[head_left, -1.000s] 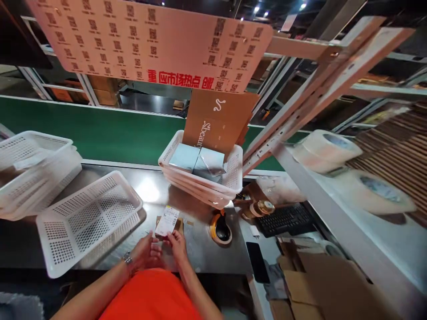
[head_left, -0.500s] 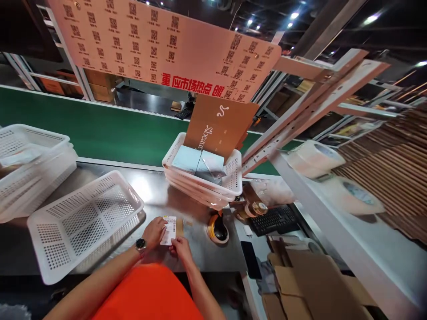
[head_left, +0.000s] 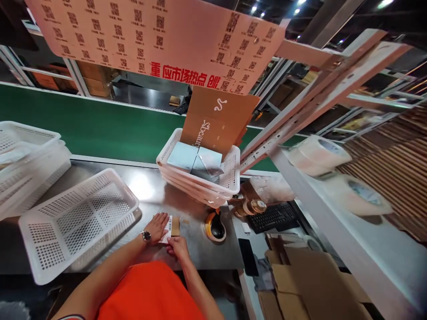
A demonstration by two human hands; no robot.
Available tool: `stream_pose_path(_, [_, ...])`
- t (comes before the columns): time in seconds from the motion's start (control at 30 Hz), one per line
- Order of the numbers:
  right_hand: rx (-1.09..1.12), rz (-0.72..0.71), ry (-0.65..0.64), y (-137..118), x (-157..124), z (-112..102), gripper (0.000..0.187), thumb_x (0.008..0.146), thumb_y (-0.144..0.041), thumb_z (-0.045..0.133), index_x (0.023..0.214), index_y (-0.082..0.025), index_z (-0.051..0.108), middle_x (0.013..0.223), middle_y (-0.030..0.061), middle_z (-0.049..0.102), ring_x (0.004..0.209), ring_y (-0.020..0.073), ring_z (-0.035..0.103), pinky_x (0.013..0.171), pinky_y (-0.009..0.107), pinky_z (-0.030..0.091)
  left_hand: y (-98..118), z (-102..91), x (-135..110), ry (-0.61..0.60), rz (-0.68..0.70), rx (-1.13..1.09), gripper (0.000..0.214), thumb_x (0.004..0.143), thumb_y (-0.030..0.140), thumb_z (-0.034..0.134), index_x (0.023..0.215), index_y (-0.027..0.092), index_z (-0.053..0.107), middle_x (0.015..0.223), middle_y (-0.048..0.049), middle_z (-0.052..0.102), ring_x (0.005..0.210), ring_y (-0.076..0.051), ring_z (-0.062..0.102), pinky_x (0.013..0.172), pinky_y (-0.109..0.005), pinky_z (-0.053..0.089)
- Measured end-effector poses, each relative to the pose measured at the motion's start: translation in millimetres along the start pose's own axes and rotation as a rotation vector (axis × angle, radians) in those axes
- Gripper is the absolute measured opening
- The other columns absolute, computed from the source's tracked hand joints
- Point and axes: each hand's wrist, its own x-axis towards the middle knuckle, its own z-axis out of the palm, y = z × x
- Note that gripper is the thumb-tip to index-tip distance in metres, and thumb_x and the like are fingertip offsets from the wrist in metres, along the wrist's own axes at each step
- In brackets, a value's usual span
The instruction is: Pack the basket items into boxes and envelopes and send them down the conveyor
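A white printed shipping label lies over a small brown cardboard piece on the steel table; whether that is a box or a flat packet I cannot tell. My left hand, with a watch at its wrist, lies flat across the label's left part, fingers stretched out. Curled fingers of my right hand pinch the label's lower right corner beside the brown piece. The label's left and lower parts are mostly hidden under my hands.
A white basket stands at the left, near stacked baskets. Another stack ahead holds pale blue boxes and brown cardboard. A tape dispenser, phone and keyboard lie at right.
My left hand has flattened and spread over the label, covering more of it. My right hand stays at the lower corner. The whole view has shifted slightly.
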Motion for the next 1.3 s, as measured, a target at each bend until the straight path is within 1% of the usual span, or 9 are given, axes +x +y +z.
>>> stream_pose_path(0.2, [-0.087,-0.004,0.037,5.9,9.1,0.6,0.043,0.078,-0.057,0.083,0.068,-0.017,0.070,0.060,0.0033,0.070,0.046,0.0124,0.059,0.042,0.021,0.035,4.7,-10.2,-2.5,0.032,0.003,-0.048,0.087,0.096,0.056,0.064,0.165,0.008,0.041,0.167,-0.0275,0.047,0.155,-0.045,0.043,0.132,-0.059,0.028])
stream_pose_path(0.3, [-0.101,0.026,0.064,11.5,11.5,-6.2,0.044,0.079,-0.059,0.080,0.067,-0.019,0.067,0.062,0.0044,0.072,0.045,0.0147,0.062,0.040,0.022,0.037,9.3,-21.9,-1.9,0.033,-0.014,-0.076,0.092,0.089,0.058,0.072,0.161,0.008,0.044,0.159,-0.0280,0.054,0.145,-0.045,0.050,0.128,-0.057,0.033])
stream_pose_path(0.57, [-0.067,0.022,0.115,27.3,-10.2,-76.9,0.050,0.076,-0.067,0.077,0.066,-0.020,0.064,0.055,0.0039,0.068,0.043,0.0152,0.060,0.041,0.022,0.038,23.6,-36.4,8.1,0.012,-0.074,-0.052,0.089,0.078,0.051,0.078,0.150,0.006,0.052,0.140,-0.0259,0.062,0.128,-0.046,0.057,0.114,-0.055,0.040])
stream_pose_path(0.73, [-0.033,-0.091,0.147,22.0,-15.6,-97.3,0.055,0.069,-0.074,0.081,0.081,-0.021,0.070,0.069,0.0034,0.072,0.060,0.0183,0.067,0.050,0.025,0.045,41.4,-39.1,19.0,-0.011,-0.201,-0.009,0.092,0.069,0.051,0.086,0.147,0.015,0.054,0.133,-0.0249,0.064,0.121,-0.046,0.059,0.107,-0.058,0.042])
stream_pose_path(0.83, [0.034,-0.185,0.173,1.2,-9.0,-95.7,0.067,0.065,-0.074,0.085,0.107,-0.023,0.075,0.102,0.0079,0.081,0.093,0.0236,0.075,0.069,0.029,0.056,60.9,-43.3,18.1,-0.016,-0.206,-0.008,0.089,0.067,0.049,0.088,0.144,0.016,0.057,0.133,-0.0238,0.065,0.122,-0.045,0.060,0.109,-0.058,0.042])
stream_pose_path(0.9, [0.143,-0.208,0.138,-18.4,-4.6,-90.4,0.075,0.061,-0.073,0.089,0.116,-0.024,0.075,0.119,0.0092,0.080,0.111,0.0262,0.073,0.083,0.032,0.059,75.4,-46.9,12.8,-0.012,-0.162,-0.030,0.090,0.065,0.044,0.089,0.145,0.019,0.057,0.138,-0.0219,0.065,0.128,-0.043,0.059,0.117,-0.059,0.038])
stream_pose_path(1.03, [0.248,-0.219,-0.071,-53.3,-5.7,-74.5,0.071,0.062,-0.071,0.092,0.108,-0.020,0.079,0.107,0.0075,0.082,0.100,0.0268,0.074,0.089,0.036,0.060,92.6,-61.2,-6.8,0.070,-0.100,-0.083,0.100,0.067,0.046,0.088,0.155,0.018,0.050,0.151,-0.0195,0.060,0.155,-0.042,0.041,0.134,-0.060,0.018])
stream_pose_path(1.17, [0.295,-0.228,-0.156,-72.1,-22.8,-57.8,0.062,0.071,-0.067,0.089,0.112,-0.022,0.078,0.105,0.0050,0.083,0.092,0.0246,0.075,0.078,0.034,0.060,75.9,-83.6,-37.5,0.229,-0.215,-0.062,0.090,0.077,0.050,0.081,0.153,0.012,0.054,0.160,-0.0256,0.052,0.165,-0.048,0.024,0.136,-0.066,0.010])
stream_pose_path(1.3, [0.425,-0.247,-0.132,-82.9,-41.9,-40.3,0.058,0.069,-0.061,0.092,0.109,-0.022,0.078,0.105,0.0046,0.083,0.095,0.0251,0.076,0.079,0.034,0.061,30.0,-94.9,-81.0,0.399,-0.398,0.006,0.078,0.085,0.033,0.075,0.155,0.011,0.052,0.170,-0.0275,0.040,0.165,-0.048,0.024,0.133,-0.066,0.022])
